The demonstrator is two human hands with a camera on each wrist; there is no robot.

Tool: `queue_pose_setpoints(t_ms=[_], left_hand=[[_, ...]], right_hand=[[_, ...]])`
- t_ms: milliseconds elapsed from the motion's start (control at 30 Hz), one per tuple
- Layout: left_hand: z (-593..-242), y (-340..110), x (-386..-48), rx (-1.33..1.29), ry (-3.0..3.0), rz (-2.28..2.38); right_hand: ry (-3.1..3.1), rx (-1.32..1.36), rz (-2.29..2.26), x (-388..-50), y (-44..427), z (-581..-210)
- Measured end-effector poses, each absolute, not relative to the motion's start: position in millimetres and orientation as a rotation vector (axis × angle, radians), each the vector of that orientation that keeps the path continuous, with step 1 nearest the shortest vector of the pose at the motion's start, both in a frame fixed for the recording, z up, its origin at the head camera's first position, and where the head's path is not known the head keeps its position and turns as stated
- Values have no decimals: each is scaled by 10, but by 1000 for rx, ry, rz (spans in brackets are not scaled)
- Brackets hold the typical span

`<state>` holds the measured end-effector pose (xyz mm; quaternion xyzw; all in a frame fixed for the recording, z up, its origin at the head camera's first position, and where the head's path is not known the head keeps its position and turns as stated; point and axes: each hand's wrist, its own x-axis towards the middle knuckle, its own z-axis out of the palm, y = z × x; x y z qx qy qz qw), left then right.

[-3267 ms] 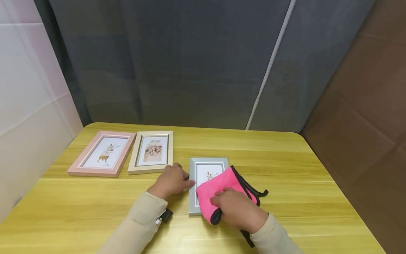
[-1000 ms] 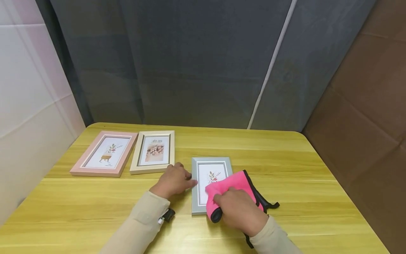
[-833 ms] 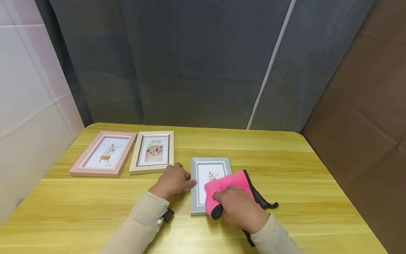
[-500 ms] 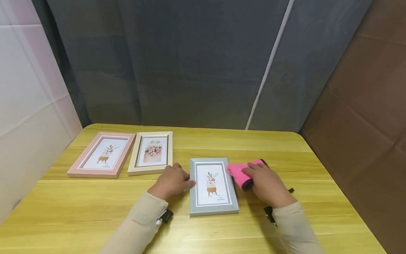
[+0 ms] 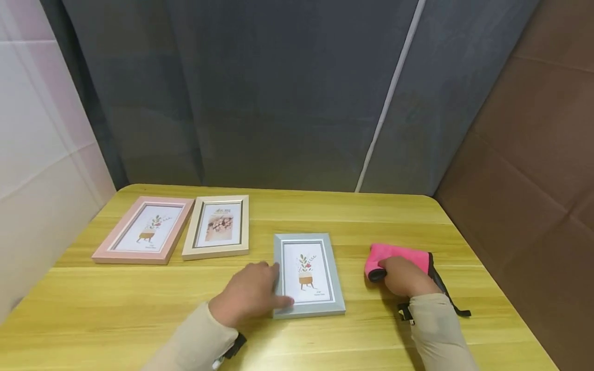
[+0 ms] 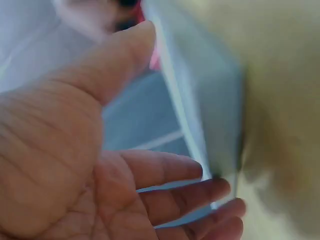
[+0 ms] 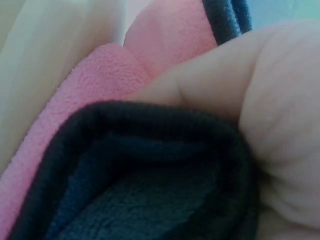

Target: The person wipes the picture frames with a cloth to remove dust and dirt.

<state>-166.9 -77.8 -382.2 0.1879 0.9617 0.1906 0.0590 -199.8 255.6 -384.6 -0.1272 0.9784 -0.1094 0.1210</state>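
A silver-blue picture frame (image 5: 309, 275) with a potted-plant print lies face up at the middle of the table. Along its left side is my left hand (image 5: 250, 291), thumb over the near left part and fingers extended by the far left edge. In the left wrist view that hand (image 6: 115, 175) has its thumb and fingers spread beside the frame's edge (image 6: 210, 105); firm contact is hard to tell. To the right of the frame, my right hand (image 5: 406, 275) grips a pink cloth (image 5: 399, 252) with black trim. The right wrist view shows the cloth (image 7: 95, 80) folded under the thumb.
A pink picture frame (image 5: 144, 230) and a cream picture frame (image 5: 216, 226) lie side by side at the back left of the wooden table (image 5: 185, 314). A grey curtain (image 5: 278, 93) hangs behind, with a brown sheet (image 5: 524, 180) on the right.
My right hand has carried the pink cloth off the silver-blue frame to the right, uncovering the whole print. My left hand has shifted nearer along the frame's left side, with its thumb lower.
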Motion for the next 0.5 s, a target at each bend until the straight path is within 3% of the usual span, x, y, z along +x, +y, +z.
queue_pose_setpoints(t_ms=[200, 500], left_hand=[[-3991, -644, -1481, 722, 3018, 508], [-4004, -358, -2304, 592, 3017, 504]], right_hand=[[2886, -363, -370, -1954, 2605, -3814], [2907, -277, -348, -1857, 2491, -3870]])
